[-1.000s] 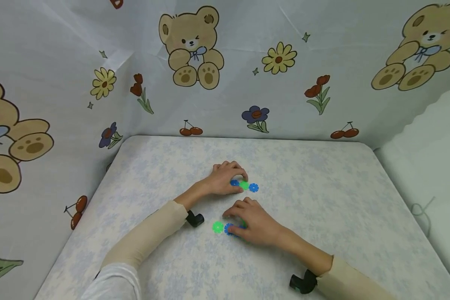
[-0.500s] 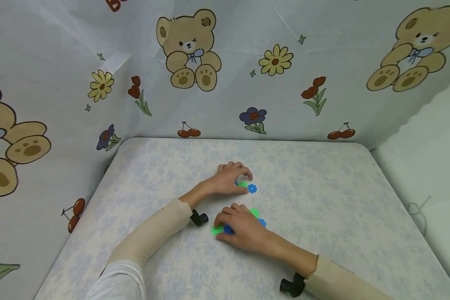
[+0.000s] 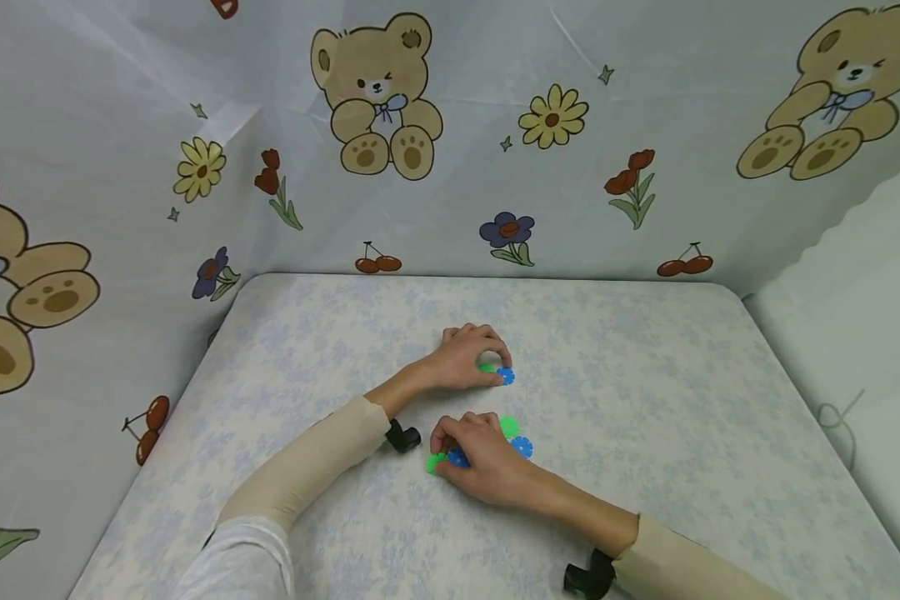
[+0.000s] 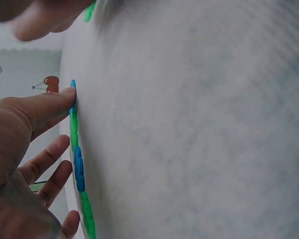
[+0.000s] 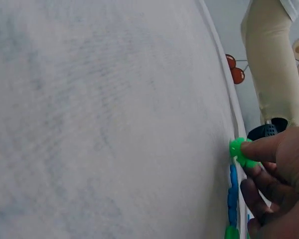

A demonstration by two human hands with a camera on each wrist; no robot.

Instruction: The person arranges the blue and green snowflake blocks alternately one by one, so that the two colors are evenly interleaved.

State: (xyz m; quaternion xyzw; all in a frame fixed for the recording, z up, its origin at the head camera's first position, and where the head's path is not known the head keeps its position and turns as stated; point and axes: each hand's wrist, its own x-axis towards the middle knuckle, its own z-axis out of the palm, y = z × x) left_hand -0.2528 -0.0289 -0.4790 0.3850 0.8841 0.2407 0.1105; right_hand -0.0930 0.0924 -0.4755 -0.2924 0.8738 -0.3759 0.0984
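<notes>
At near left, the right hand [image 3: 482, 460] newly pinched a green plastic disc [image 5: 235, 148]; farther, the left hand [image 3: 463, 358], shifted right, pinched a blue plastic disc [image 3: 506, 376], securing both.

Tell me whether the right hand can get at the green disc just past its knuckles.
Probably yes: that green disc lies close and mostly uncovered, though the right hand pinches another green disc.

Soft, diffuse head-view light; dimmer left wrist view with blurred fingers [image 4: 42, 22] at top.
</notes>
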